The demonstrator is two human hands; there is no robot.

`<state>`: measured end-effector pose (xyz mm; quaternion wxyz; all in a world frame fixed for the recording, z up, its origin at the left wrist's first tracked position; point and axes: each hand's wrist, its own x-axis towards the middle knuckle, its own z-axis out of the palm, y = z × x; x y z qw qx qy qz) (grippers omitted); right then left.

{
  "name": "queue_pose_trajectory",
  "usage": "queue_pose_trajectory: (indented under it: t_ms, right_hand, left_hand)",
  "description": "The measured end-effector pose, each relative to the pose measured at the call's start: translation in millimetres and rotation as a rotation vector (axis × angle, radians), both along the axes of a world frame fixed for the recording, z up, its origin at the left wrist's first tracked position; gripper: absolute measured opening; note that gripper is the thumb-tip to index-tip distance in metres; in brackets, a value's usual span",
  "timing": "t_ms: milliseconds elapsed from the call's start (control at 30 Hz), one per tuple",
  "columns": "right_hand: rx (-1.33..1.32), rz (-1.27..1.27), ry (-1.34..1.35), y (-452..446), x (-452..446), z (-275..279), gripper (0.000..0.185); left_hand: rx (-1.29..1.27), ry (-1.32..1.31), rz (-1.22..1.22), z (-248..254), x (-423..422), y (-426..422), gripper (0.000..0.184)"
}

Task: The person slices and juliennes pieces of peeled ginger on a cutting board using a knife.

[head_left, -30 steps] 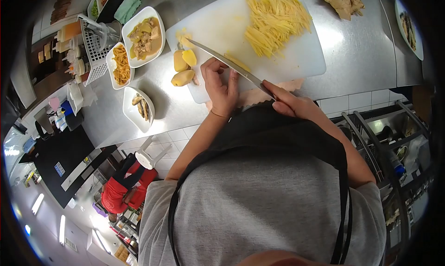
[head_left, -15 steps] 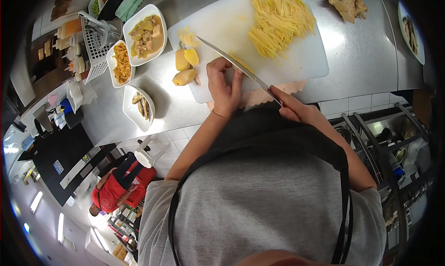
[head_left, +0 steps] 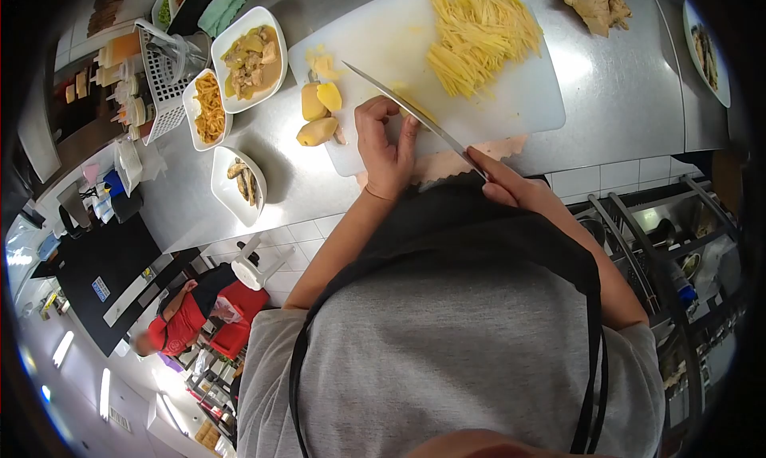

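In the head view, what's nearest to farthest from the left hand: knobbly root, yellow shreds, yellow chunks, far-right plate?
1. Yellow chunks, just left of the left hand.
2. Yellow shreds, rightward on the cutting board.
3. Knobbly root, past the board's right edge.
4. Far-right plate, near the picture's edge.

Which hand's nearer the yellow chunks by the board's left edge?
Left. The left hand is just to the right of the yellow chunks in the view; the right hand, its grip on the knife, is farther right.
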<state>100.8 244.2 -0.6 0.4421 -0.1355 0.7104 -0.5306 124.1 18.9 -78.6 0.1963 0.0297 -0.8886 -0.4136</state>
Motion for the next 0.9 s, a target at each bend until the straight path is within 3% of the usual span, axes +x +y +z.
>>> queue_pose_trajectory:
  t_ms: [100, 300, 467, 900]
  right_hand:
    - [0.058, 0.028, -0.076, 3.6, 1.0, -0.3, 0.05]
    - [-0.029, -0.004, 0.071, 3.6, 2.4, -6.8, 0.049]
    - [0.078, 0.057, -0.099, -0.3, -6.3, 0.6, 0.053]
    - [0.065, 0.082, -0.115, 6.4, -9.8, 2.4, 0.053]
  left_hand:
    - [-0.017, 0.004, 0.006, 2.1, -1.5, 0.0, 0.026]
    - [-0.023, 0.01, 0.007, 1.4, -0.8, 0.4, 0.026]
    - [-0.031, 0.009, 0.014, 0.8, 0.0, 1.7, 0.026]
    - [-0.013, 0.03, 0.01, 0.7, -3.5, 0.3, 0.025]
